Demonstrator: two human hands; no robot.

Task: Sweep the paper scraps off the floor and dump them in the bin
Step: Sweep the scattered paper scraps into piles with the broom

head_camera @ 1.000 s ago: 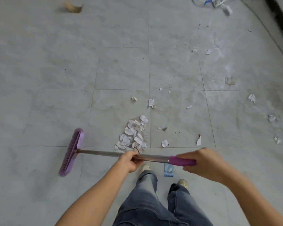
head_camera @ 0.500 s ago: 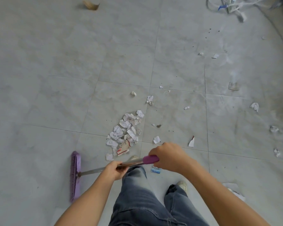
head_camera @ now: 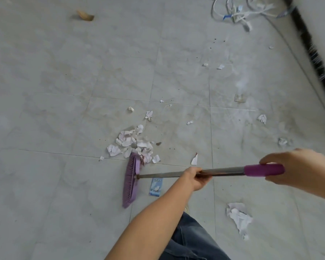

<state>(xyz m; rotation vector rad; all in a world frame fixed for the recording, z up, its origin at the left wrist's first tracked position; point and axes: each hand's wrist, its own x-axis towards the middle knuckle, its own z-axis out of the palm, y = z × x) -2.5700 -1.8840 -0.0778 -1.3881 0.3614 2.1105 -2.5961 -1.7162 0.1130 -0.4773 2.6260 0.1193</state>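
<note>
Your left hand and right hand curl their fingers round the broom, its head touching the near edge of the pile. Sweep too hard and you scatter it; strays right of the pile could get missed.

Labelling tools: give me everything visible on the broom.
The broom has a purple plastic-looking head and bristles, grey metal-looking shaft, purple end grip. Head is down at the floor, its far end touching the paper scrap pile. Left hand grips mid-shaft; right hand holds the purple grip.
</note>
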